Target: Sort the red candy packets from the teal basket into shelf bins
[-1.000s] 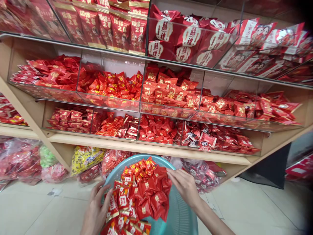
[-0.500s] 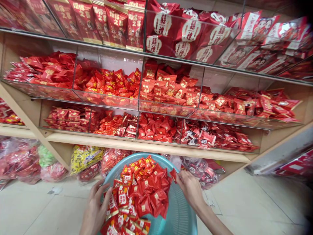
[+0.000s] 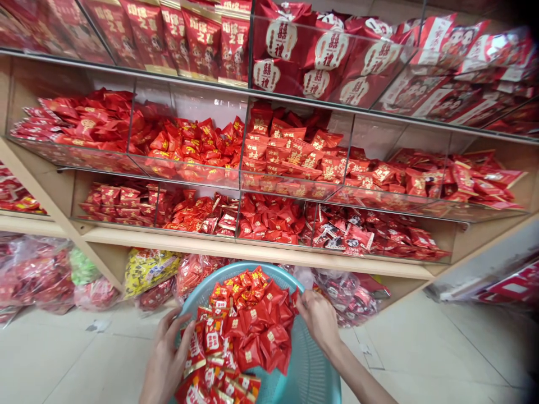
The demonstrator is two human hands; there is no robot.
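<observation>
A teal plastic basket holds a heap of small wrapped sweets. Several shiny red candy packets lie in the middle, and printed red packets with gold ends fill its left side. My left hand is at the left rim, fingers apart, with the thumb against the printed packets. My right hand is over the right rim. Its fingers pinch a small red candy packet at the edge of the heap, partly hidden by the fingers.
Ahead stands a wooden shelf with clear-fronted compartments of red sweets. Below it are plastic bags of packets and a yellow bag on the tiled floor.
My right hand has shifted slightly left, bringing the pinched packet closer against the heap. My left hand stays at the left rim. The view has shifted a little.
</observation>
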